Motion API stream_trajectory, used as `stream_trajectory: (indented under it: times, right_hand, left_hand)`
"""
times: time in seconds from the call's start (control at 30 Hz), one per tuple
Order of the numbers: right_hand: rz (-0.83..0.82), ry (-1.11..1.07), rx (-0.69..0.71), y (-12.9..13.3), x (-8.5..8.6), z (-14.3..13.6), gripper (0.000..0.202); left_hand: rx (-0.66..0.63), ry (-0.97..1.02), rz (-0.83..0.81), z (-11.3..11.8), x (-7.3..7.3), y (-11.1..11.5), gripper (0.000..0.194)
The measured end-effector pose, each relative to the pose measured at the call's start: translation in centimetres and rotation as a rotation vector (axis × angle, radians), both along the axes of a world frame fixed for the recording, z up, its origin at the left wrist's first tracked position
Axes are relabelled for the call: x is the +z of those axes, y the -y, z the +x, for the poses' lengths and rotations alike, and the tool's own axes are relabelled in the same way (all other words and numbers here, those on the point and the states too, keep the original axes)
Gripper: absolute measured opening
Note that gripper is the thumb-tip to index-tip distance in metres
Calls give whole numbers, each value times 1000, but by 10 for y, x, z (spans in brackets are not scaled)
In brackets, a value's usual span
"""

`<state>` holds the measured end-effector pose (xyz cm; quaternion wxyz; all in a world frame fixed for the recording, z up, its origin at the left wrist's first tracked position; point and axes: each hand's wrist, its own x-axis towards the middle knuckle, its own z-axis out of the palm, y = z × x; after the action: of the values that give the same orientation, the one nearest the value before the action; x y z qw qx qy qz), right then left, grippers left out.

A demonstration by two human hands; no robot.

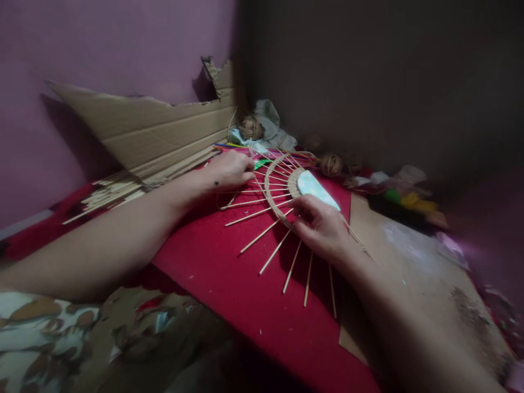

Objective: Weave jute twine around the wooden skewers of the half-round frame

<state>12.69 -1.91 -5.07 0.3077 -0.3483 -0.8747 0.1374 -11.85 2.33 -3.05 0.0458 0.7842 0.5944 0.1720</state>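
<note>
A half-round fan of thin wooden sticks (256,237) lies on the red tabletop, spreading from a pale blue and white half-disc (317,189). Tightly woven twine (293,183) borders the half-disc, and farther out a second woven band (268,192) arcs across the sticks. My left hand (232,169) is closed at the fan's far left side, with a loose strand of twine (258,184) running from its fingers to the outer band. Over the fan's near side, my right hand (323,225) has its fingers closed on the outer band; the fingertips partly hide the grip.
Torn cardboard (164,131) leans on the wall at left, above a pile of loose sticks (112,191). Balls of twine (250,128), cloth (268,120) and coloured strips stand behind the fan. A brown board (409,273) lies at right. The red table (245,305) ends toward me.
</note>
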Motion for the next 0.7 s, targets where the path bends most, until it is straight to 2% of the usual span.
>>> stream_trajectory:
  times: [0.07, 0.17, 0.33, 0.43, 0.57, 0.7]
  right_hand:
    - [79, -44, -32, -3, -1, 2, 24]
    - [155, 10, 17, -3, -3, 1, 29]
    - [95, 400, 129, 6, -11, -7, 64]
    - [71, 530, 152, 9, -15, -8, 70]
    - [83, 559, 148, 8, -17, -8, 71]
    - [50, 526, 172, 7, -15, -8, 71]
  left_hand:
    - [1, -63, -4, 1, -3, -2, 23]
    - [-1, -132, -9, 0, -6, -5, 25]
    - [-32, -99, -1, -6, -11, -12, 26]
    - [-5, -52, -1, -7, -13, -13, 25]
    - [22, 62, -5, -6, -9, -10, 27]
    - [-31, 91, 0, -7, -10, -12, 27]
